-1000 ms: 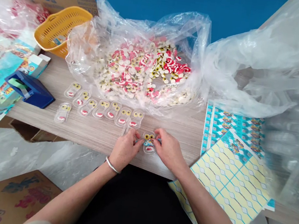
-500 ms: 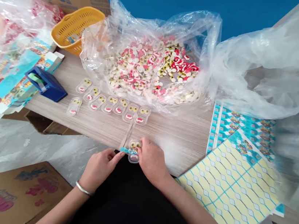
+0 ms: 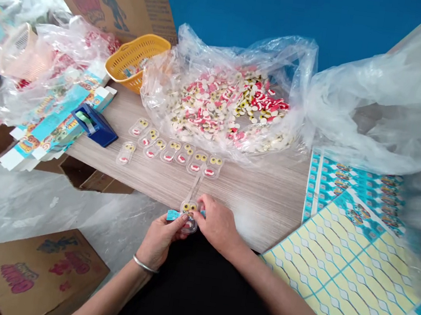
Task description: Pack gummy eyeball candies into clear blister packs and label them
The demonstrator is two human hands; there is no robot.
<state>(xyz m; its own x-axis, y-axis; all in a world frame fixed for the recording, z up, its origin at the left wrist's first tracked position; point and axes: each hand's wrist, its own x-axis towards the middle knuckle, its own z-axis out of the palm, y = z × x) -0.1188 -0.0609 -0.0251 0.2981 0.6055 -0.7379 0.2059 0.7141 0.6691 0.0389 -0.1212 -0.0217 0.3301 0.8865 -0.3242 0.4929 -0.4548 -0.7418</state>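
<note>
Near the table's front edge, my left hand grips a small clear plastic pack, its thumb pressing on the front. Two yellow eye pieces show in the pack, with a red and white mouth piece partly hidden below them. A blue printed sticker lies across the pack, its left end sticking out past the side. My right hand is closed at the pack's right side, its fingertips on the sticker's other end, where a bit of blue shows. Several similar filled packs lie in a row behind.
A large clear bag of loose pieces lies behind the packs. On the left are a blue tape dispenser, a yellow basket and flat printed cartons. Sticker sheets overlap at right; a cardboard box stands lower left.
My left hand has moved from the sticker's free end onto the pack. My right fingers have shifted to the sticker's right end. The camera view has swung left.
</note>
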